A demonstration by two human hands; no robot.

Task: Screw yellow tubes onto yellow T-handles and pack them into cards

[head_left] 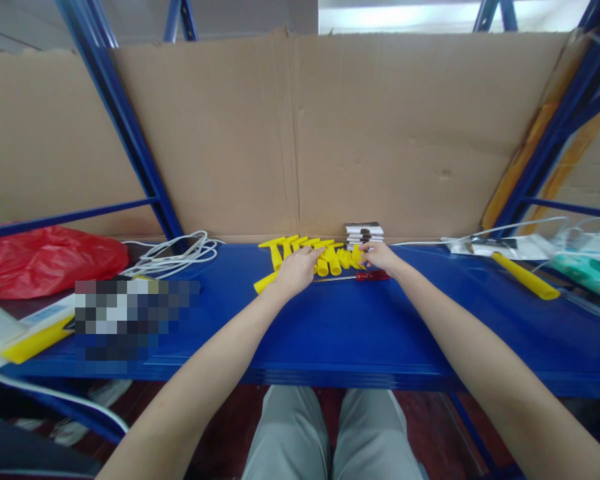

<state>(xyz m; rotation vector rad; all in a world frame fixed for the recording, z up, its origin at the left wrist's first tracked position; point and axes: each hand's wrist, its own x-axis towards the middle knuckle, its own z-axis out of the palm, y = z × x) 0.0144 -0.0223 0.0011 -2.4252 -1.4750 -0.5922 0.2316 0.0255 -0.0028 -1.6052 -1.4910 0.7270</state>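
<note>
My left hand [299, 272] is closed, its fingers curled over a yellow plastic T-shaped handle [265, 283] whose tube end sticks out at the lower left; the hand covers the rest. Beneath and beyond it, several similar yellow T-shaped handles [276, 257] lie side by side. My right hand [379, 258] pinches at a row of small flat yellow pieces [349, 257], with fingertips closed on one at the row's right end. Just below that hand lies a screwdriver [373, 275] with a red handle, its shaft pointing left.
Behind my right hand stands a stack of white-and-black packets [364, 233]. A white cable [185, 257] lies coiled at left, near a red plastic bag [55, 262]. Another yellow handle [526, 275] and a green-white pack [587, 275] lie right. A cardboard wall [380, 133] backs the blue shelf [350, 333].
</note>
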